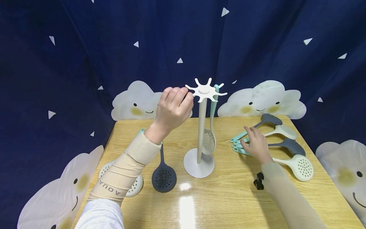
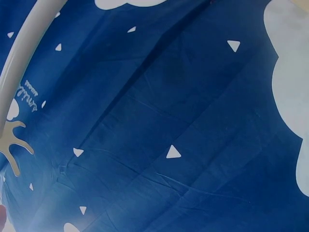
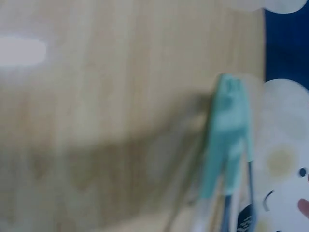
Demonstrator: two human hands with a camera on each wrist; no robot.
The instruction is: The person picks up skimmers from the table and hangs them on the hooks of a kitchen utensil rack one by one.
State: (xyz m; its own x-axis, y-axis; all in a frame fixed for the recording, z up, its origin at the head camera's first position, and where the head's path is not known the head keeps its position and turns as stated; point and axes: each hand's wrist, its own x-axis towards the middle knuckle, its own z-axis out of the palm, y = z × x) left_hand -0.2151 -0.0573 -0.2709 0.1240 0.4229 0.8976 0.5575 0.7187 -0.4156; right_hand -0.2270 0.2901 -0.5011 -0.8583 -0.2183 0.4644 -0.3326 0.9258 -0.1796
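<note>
A white utensil rack stands mid-table, its hooked top also showing in the left wrist view. My left hand is raised at the left side of that top, fingers curled at a hook; the palm side is hidden. From the rack hangs a slotted ladle with a mint handle. On the right, my right hand reaches over several mint handles, thumb and fingers spread apart. Those handles belong to a dark slotted turner, a pale skimmer, a dark utensil and another white skimmer.
A dark skimmer lies on the table left of the rack base. Two pale perforated heads, one a white skimmer, are partly covered by my left forearm. A blue curtain with cloud shapes hangs behind the wooden table.
</note>
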